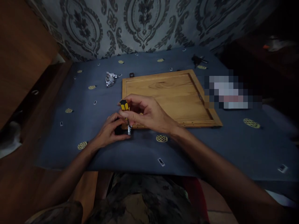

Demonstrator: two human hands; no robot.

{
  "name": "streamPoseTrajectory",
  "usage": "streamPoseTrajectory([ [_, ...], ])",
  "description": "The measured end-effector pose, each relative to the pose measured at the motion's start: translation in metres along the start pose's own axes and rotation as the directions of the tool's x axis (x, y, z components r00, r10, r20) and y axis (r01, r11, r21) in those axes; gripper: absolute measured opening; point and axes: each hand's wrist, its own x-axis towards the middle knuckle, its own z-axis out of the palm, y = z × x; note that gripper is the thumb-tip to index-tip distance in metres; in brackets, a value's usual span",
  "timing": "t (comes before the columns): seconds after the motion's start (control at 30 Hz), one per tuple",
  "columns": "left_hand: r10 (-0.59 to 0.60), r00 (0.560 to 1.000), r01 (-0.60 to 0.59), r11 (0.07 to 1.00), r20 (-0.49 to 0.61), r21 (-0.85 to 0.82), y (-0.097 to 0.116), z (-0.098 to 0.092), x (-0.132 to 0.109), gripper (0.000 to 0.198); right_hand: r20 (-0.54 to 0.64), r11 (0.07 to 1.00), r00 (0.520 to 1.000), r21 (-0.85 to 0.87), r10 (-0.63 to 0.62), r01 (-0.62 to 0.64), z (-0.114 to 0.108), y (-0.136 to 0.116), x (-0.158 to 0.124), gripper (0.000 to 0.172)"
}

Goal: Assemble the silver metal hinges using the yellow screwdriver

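My right hand (pixel 151 113) is closed round the yellow-and-black handle of a screwdriver (pixel 124 105), held upright with its shaft pointing down. Below it, a small silver metal hinge (pixel 129 129) sits at the near left corner of a framed wooden door panel (pixel 161 102). My left hand (pixel 107 133) steadies the hinge, its thumb against the near side and its fingers close to the screwdriver. The screwdriver's tip reaches the hinge, but the exact contact is too small to make out. The panel lies flat, with several small holes along its near edge.
A pile of silver hinges (pixel 110 79) lies beyond the panel's left corner, near a small dark block (pixel 132 75). At the back right is a black tool (pixel 198 60). A blurred-out item (pixel 230 93) lies right of the panel. The blue patterned cloth (pixel 130 158) covers the table.
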Motion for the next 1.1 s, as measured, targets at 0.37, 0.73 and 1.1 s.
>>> streamPoseTrajectory([
  [0.37,-0.053,0.997,0.052,0.998,0.051,0.027,0.007,-0.006,0.003,0.039,0.000,1.000,1.000,0.011,0.021,-0.021,0.003,-0.002,0.001,0.034],
  [0.73,-0.028,0.999,0.027,0.999,0.031,0.044,0.004,-0.003,0.001,0.054,-0.071,0.998,0.996,0.022,0.061,-0.059,0.007,-0.006,-0.001,0.038],
  [1.1,-0.034,0.999,0.035,0.999,0.034,-0.013,0.003,-0.003,0.002,0.042,0.042,1.000,0.999,-0.003,0.032,-0.031,-0.002,-0.005,-0.002,0.029],
])
